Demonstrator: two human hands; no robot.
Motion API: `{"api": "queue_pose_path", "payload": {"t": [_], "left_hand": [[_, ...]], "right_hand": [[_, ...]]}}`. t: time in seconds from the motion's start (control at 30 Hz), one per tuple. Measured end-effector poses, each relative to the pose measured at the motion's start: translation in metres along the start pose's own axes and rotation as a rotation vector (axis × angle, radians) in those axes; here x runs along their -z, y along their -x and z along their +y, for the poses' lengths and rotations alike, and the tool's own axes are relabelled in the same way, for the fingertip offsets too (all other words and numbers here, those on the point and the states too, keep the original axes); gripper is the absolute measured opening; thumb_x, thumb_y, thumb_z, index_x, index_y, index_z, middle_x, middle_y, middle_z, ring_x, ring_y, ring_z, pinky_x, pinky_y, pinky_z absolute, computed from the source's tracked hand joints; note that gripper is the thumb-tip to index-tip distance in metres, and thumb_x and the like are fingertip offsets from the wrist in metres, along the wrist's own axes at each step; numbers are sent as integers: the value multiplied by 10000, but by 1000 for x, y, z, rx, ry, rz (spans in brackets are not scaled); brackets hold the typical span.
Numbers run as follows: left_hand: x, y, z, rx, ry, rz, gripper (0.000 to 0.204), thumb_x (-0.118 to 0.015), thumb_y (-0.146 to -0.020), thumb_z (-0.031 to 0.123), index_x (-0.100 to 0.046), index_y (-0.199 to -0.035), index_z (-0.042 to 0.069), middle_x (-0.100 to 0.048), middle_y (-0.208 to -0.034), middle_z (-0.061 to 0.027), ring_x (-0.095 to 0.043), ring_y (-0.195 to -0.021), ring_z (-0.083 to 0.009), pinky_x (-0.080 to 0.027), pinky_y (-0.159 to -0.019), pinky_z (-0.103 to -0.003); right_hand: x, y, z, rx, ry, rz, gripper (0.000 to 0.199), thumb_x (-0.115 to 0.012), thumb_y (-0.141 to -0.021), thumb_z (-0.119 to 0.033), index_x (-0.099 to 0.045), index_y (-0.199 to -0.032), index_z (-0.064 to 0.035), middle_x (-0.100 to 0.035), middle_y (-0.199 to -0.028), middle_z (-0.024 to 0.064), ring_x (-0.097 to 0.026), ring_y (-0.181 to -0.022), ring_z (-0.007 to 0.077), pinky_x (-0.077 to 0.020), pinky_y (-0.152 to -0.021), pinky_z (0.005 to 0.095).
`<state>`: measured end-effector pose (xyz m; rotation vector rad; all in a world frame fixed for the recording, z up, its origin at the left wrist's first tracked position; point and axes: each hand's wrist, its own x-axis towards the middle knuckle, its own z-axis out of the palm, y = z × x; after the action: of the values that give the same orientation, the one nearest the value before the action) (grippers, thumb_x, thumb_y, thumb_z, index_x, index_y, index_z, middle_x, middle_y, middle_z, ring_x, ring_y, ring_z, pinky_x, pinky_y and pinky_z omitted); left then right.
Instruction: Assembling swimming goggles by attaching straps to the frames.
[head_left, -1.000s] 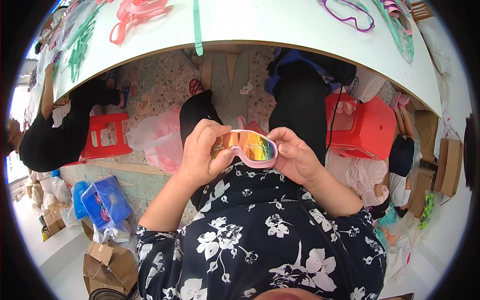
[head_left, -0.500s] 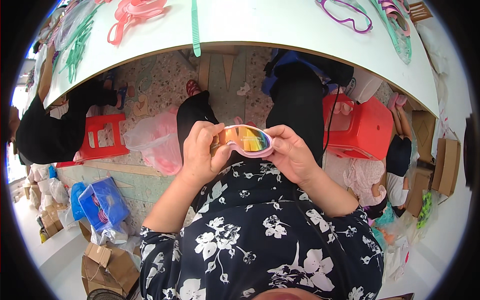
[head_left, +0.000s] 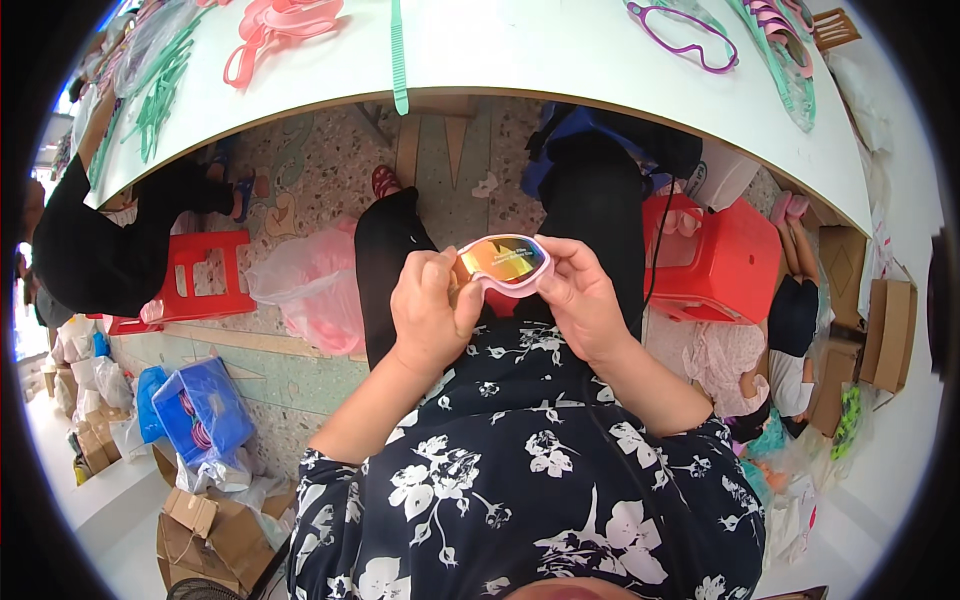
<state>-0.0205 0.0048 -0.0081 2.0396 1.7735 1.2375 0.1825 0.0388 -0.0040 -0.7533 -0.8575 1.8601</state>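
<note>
Over my lap I hold a pair of swim goggles [head_left: 505, 262] with a pale pink frame and a mirrored orange-yellow lens. My left hand [head_left: 436, 305] grips the goggles' left end, fingers curled and thumb pressed near the nose notch. At the other end, my right hand [head_left: 583, 300] pinches the frame between thumb and fingers. The lens faces up, and part of the left end is hidden behind my left fingers.
On the white table [head_left: 540, 60] ahead lie coral-pink straps [head_left: 275, 35], a green strap [head_left: 399, 60], a purple goggle frame [head_left: 690, 45] and green straps [head_left: 160, 90]. Red stools [head_left: 725, 260] flank me. A bag of pink pieces [head_left: 315, 285] and a blue crate [head_left: 205, 410] stand left. Another person [head_left: 100, 240] sits left.
The goggles have shifted slightly right and up and turned so the lens shows more fully. My left hand has moved right with them; both hands keep their hold.
</note>
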Motion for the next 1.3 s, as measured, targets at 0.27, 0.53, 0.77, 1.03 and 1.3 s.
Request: {"api": "queue_pose_path", "payload": {"t": [0.27, 0.53, 0.77, 1.03, 1.3], "left_hand": [[-4, -3, 1, -32, -123, 64, 439, -747, -834, 274, -609, -1134, -15, -594, -918, -153, -618, -773, -316, -516, -627, -400], [-11, -18, 12, -31, -234, 58, 448, -734, -852, 253, -587, -1169, -28, -593, -942, -175, -621, -777, -329, -517, -636, -401], [-17, -27, 15, 8, -199, 46, 443, -767, -838, 263, -601, -1125, -31, -595, -951, -158, -627, -756, -303, -520, -604, -388], [-13, -23, 20, -22, -133, -14, 429, -787, -812, 243, -604, -1089, -29, -607, -947, -153, -636, -730, -289, -523, -593, -373], [-12, -14, 21, -27, -114, -34, 526, -798, -798, 400, -624, -1068, -17, -607, -940, -149, -651, -753, -287, -535, -600, -360]], "right_hand": [[-12, 10, -13, -53, -137, -45, 627, -687, -949, -102, -348, -1469, -12, -489, -1427, 152, -495, -1338, 238, -390, -1154, 412], [-24, 14, -11, -16, 16, -101, 801, -683, -932, -26, -194, -1567, -33, -406, -1495, 166, -464, -1363, 260, -371, -1170, 423], [-30, 11, -9, -34, -161, 84, 523, -607, -987, -25, -436, -1480, -9, -564, -1387, 145, -566, -1259, 220, -418, -1130, 383], [8, -1, 10, -313, -430, 277, 127, -627, -1014, -159, -623, -1069, -44, -695, -1103, 65, -666, -1038, 148, -533, -956, 306], [-18, -1, 2, -204, -253, 159, 337, -647, -993, -96, -572, -1303, 13, -662, -1236, 111, -629, -1163, 191, -497, -1018, 329]]}}
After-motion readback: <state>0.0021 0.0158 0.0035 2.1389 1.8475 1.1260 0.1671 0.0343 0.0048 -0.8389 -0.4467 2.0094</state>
